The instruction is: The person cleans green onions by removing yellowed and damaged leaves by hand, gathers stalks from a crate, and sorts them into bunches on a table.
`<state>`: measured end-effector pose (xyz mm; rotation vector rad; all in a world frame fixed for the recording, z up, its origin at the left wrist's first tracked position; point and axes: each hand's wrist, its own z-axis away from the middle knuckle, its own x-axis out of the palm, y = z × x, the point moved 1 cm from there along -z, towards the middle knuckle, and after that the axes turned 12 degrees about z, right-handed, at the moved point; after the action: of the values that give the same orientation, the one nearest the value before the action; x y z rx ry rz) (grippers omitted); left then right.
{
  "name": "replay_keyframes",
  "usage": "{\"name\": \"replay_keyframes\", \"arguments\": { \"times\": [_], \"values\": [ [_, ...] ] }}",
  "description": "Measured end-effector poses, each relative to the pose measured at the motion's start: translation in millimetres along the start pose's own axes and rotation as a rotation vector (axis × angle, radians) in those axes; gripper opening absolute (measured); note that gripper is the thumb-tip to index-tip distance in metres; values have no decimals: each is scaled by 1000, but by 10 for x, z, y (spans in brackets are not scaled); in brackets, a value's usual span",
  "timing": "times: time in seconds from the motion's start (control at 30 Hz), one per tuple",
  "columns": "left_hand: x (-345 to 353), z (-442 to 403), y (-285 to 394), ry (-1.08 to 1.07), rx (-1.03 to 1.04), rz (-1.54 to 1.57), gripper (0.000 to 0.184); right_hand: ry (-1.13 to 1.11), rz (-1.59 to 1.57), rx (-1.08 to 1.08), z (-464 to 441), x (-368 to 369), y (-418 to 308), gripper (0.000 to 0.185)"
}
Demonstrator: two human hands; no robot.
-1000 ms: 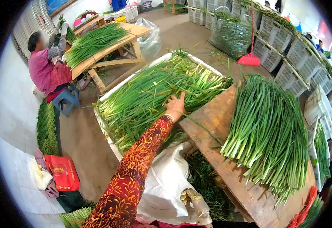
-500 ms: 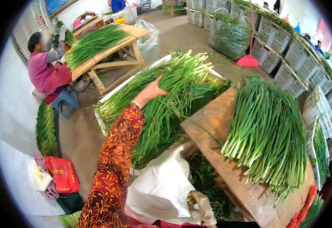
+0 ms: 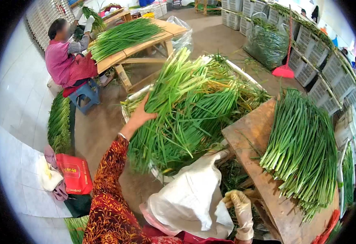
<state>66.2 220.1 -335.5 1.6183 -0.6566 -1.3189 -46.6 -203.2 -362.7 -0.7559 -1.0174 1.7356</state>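
Observation:
My left hand, bare with a bracelet at the wrist, is closed around a bunch of garlic chives, pale stalk ends pointing up and away. Beneath it, a heap of loose garlic chives fills a white-rimmed container. My right hand wears a pale, thin glove. Its fingers are curled in beside the edge of a white cloth or sack across my lap; whether they hold anything is hidden. Sorted garlic chives lie on a slanted wooden board to the right.
Across the way, a person sits on a blue stool at a wooden table with more chives. A red bag lies at left. Stacked crates, a red dustpan and a filled plastic bag stand at right.
My left hand has moved left and slightly down with its bunch, which now points more upward. My right hand sits farther right in view. The whole scene has shifted rightward as the camera turned.

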Motion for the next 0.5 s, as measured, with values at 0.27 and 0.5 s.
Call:
{"name": "replay_keyframes", "arguments": {
  "times": [0.27, 0.5],
  "values": [
    [182, 383, -170, 81, -2, 192, 90, 124, -170, -586, -1012, 503, -1334, 49],
    [269, 552, -193, 60, 153, 76, 88, 149, -429, -635, -2645, 769, -1535, 57]
  ]
}}
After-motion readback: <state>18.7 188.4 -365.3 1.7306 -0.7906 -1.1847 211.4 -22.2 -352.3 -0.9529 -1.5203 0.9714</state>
